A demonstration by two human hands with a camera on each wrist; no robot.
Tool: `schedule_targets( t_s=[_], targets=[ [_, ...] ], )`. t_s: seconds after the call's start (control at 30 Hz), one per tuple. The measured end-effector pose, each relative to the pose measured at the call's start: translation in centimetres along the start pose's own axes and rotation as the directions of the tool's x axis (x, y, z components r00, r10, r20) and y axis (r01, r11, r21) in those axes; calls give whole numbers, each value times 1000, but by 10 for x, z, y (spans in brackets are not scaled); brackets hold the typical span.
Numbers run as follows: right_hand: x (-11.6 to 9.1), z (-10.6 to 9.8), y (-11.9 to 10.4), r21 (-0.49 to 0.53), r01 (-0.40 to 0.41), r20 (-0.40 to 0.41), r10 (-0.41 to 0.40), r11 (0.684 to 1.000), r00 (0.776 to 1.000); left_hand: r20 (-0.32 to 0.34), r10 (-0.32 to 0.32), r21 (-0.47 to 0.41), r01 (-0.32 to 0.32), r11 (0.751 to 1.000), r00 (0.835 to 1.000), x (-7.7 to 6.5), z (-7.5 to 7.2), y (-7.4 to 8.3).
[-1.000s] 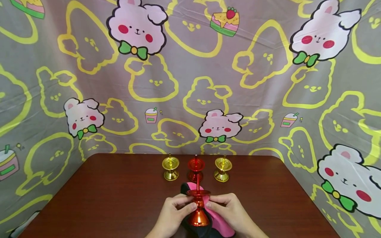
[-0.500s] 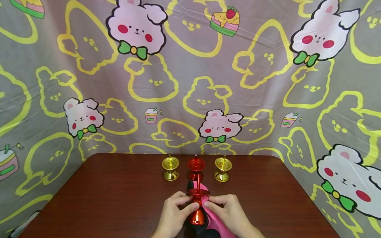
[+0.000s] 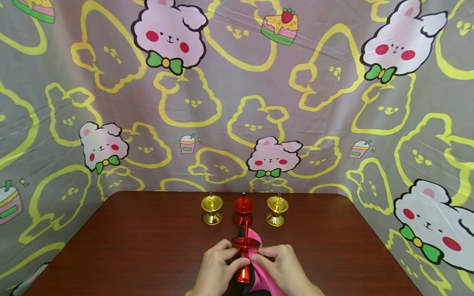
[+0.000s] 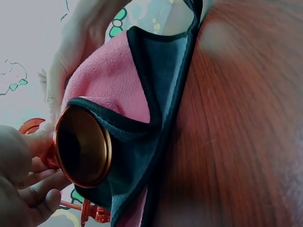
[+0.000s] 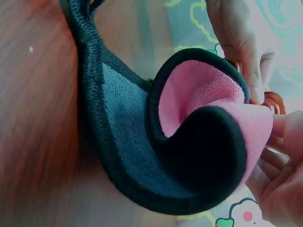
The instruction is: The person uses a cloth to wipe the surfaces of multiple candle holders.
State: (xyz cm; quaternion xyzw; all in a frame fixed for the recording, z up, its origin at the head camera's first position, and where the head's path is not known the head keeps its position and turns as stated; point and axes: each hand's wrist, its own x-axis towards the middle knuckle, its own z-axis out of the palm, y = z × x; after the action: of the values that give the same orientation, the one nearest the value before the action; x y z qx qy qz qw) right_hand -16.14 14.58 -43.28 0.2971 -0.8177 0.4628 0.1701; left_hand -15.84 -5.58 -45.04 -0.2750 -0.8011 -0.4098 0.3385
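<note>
My left hand [image 3: 214, 265] pinches the narrow stem of a shiny red candle holder [image 3: 244, 274] just under its dish. From the other side my right hand [image 3: 286, 267] pinches a pink and dark grey cloth [image 3: 264, 281] against that stem, thumb and fingers around the fabric. In the left wrist view the holder's hollow base [image 4: 85, 146] faces the camera, with the cloth [image 4: 109, 80] draped behind and below it. The right wrist view shows the dark-edged cloth [image 5: 199, 85] curling in a loop that hides most of the holder.
At the back of the brown table [image 3: 148, 242] stand a gold candle holder [image 3: 212, 218], a red candle holder [image 3: 243, 204] and another gold candle holder [image 3: 275, 218] in a row. A patterned curtain [image 3: 229, 82] hangs behind the table and along both sides.
The held candle holder has shifted slightly left and its dish dips a little. The cloth has slid and bunched along its right side, with the right hand moving a little left.
</note>
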Motion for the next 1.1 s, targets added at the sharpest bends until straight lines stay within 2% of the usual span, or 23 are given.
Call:
schedule_targets(
  t_s=[0.17,0.27,0.33,0.37,0.43,0.47,0.53,0.6,0.67,0.73,0.77,0.87,0.97,1.0,1.03,1.1],
  targets=[
    [-1,4,-3,-63,-43,6,44,997,999,18,32,48,-33,998,999,-1,2,-1],
    [-1,4,-4,-77,-77,24,79,994,997,29,20,58,-22,998,999,-1,2,-1],
    [0,3,-3,-46,-112,44,114,993,993,49,-28,28,26,999,998,0,0,-1],
    [1,1,-3,-16,-142,59,143,990,988,71,-72,-11,73,997,995,1,-2,-1],
    [2,-2,0,71,-208,91,202,975,975,132,-173,-121,189,974,976,3,-6,-1],
    [2,-4,1,142,-251,117,236,958,965,171,-227,-190,258,947,959,4,-9,0],
    [3,-9,4,273,-317,165,281,908,945,248,-319,-320,388,864,915,7,-16,1],
    [3,-13,7,382,-354,210,293,854,933,305,-360,-408,463,787,882,9,-21,0],
    [2,-15,10,458,-373,254,283,807,925,346,-373,-458,502,734,861,10,-24,-1],
    [1,-16,12,493,-360,279,248,792,928,369,-379,-480,523,705,849,10,-26,-2],
    [0,-17,13,506,-357,292,233,785,927,388,-387,-491,543,682,837,10,-26,-3],
    [-1,-16,16,539,-335,314,185,773,931,463,-402,-541,611,578,790,8,-26,-6],
    [-3,-14,18,547,-301,312,144,781,939,552,-370,-587,663,464,747,5,-25,-9],
    [-3,-14,18,546,-286,311,127,787,942,575,-343,-598,668,443,743,5,-24,-10],
    [-3,-14,19,542,-272,310,112,795,944,592,-317,-602,668,437,741,4,-24,-11],
    [-4,-13,20,535,-248,308,87,807,947,607,-277,-606,660,444,745,3,-25,-13]
  ],
)
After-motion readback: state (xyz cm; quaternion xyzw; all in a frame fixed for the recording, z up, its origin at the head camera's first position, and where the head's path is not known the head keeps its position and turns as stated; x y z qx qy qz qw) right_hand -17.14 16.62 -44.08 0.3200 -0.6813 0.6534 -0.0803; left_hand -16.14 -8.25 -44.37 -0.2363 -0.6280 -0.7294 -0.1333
